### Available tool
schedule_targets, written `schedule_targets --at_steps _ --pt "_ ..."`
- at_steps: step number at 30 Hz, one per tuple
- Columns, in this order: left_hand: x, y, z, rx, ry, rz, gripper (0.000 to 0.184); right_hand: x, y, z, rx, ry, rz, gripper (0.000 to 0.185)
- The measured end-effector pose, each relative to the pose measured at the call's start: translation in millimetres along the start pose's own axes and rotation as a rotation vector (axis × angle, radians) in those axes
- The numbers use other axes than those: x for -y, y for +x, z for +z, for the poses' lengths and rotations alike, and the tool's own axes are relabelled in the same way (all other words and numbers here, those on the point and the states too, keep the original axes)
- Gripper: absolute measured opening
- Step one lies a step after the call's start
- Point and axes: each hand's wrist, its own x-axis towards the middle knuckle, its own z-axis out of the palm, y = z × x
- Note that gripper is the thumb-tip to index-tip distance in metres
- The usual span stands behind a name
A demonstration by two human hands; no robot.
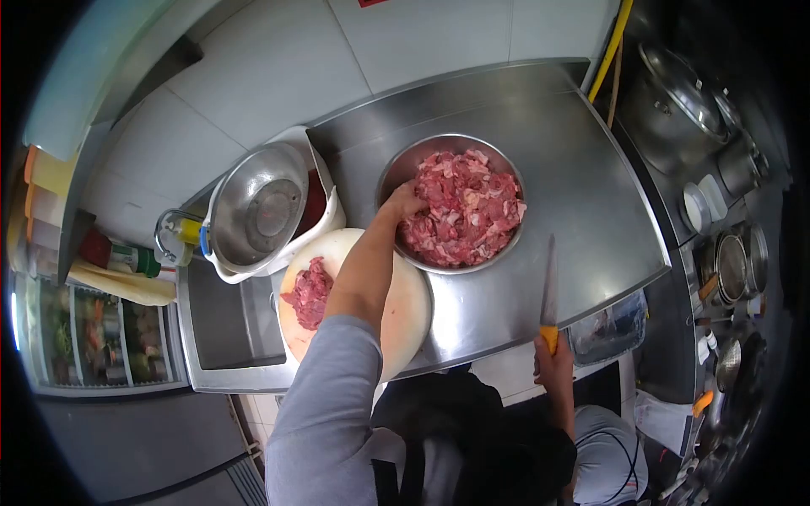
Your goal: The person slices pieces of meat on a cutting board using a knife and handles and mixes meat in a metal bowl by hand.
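My left hand reaches into a round metal bowl heaped with cut raw meat. Its fingers are curled against the pieces at the left side of the heap, their tips partly hidden. Down at the counter's front edge, my right hand grips a knife by its yellow handle, the long blade pointing up and away from me over the steel. Under my left forearm lies a round white cutting board, with a smaller pile of raw meat on its left part.
A metal colander rests tilted in a white tub left of the bowl. Beside the board is a steel sink. The steel counter extends right. A large lidded pot and several strainers stand on the far right.
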Motion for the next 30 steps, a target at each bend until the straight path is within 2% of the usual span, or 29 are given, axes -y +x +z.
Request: schedule_targets --at_steps 4,6,7,9,10,12,13,15,16,18,19,21,22,24,25,27,28,30 --pt "-3.9 -14.6 -4.6 0.113 -0.199 -0.126 0.067 -11.1 80.8 19.8 0.003 0.150 -0.251 0.029" --pt "-3.8 -25.2 5.6 -0.050 -0.244 -0.009 0.057 14.8 112.7 35.9 0.016 0.267 -0.301 0.030" --pt "-4.3 -28.7 10.2 -0.051 -0.245 -0.008 0.057 29.1 125.3 43.6 0.017 0.266 -0.302 0.030" --pt "-12.0 -37.7 19.2 -0.378 -0.072 0.175 0.049 54.2 144.0 59.2 0.032 0.394 -0.276 0.034" --pt "-20.1 -41.9 22.0 -0.379 -0.071 0.174 0.049 64.5 149.9 66.7 0.033 0.395 -0.276 0.034" --pt "-54.8 -62.0 17.2 -0.371 0.410 0.091 0.045 77.7 156.7 78.2 0.060 0.407 -0.303 0.036" --pt "-52.8 -58.9 17.6 -0.370 0.409 0.086 0.045 77.9 159.6 82.0 0.064 0.405 -0.300 0.036" --pt "-40.6 -45.3 19.4 -0.126 0.148 0.041 0.041 76.3 164.5 89.1 0.072 0.364 -0.331 0.036" --pt "-34.9 -44.0 19.2 -0.129 0.148 0.042 0.041 76.3 165.6 89.6 0.073 0.365 -0.333 0.036" --pt "-28.4 -54.3 17.2 -0.231 0.044 0.386 0.041 74.0 163.5 89.1 0.070 0.398 -0.316 0.036" --pt "-26.7 -59.1 19.1 -0.229 0.048 0.387 0.041 72.6 163.3 89.2 0.069 0.402 -0.315 0.036" --pt "-32.0 -72.7 17.9 -0.186 -0.319 0.363 0.036 72.9 165.7 89.1 0.086 0.400 -0.305 0.036" --pt "-36.3 -77.9 18.0 -0.191 -0.315 0.366 0.036 73.7 166.8 89.8 0.089 0.403 -0.310 0.036" --pt "-48.4 -93.4 20.3 -0.155 -0.646 0.408 0.038 71.0 164.6 91.4 0.098 0.470 -0.284 0.037" --pt "-54.2 -100.2 18.0 -0.153 -0.644 0.408 0.038 70.6 164.5 91.0 0.098 0.473 -0.283 0.037" --pt "-75.2 -117.7 10.6 -0.386 -0.468 0.499 0.040 68.9 162.9 88.1 0.114 0.465 -0.277 0.039" --pt "-86.1 -128.4 4.5 -0.384 -0.470 0.498 0.040 67.4 162.7 87.2 0.113 0.463 -0.275 0.039" --pt "-110.7 -152.5 -13.0 -0.552 -0.109 0.624 0.042 66.4 163.2 87.1 0.110 0.418 -0.293 0.039"
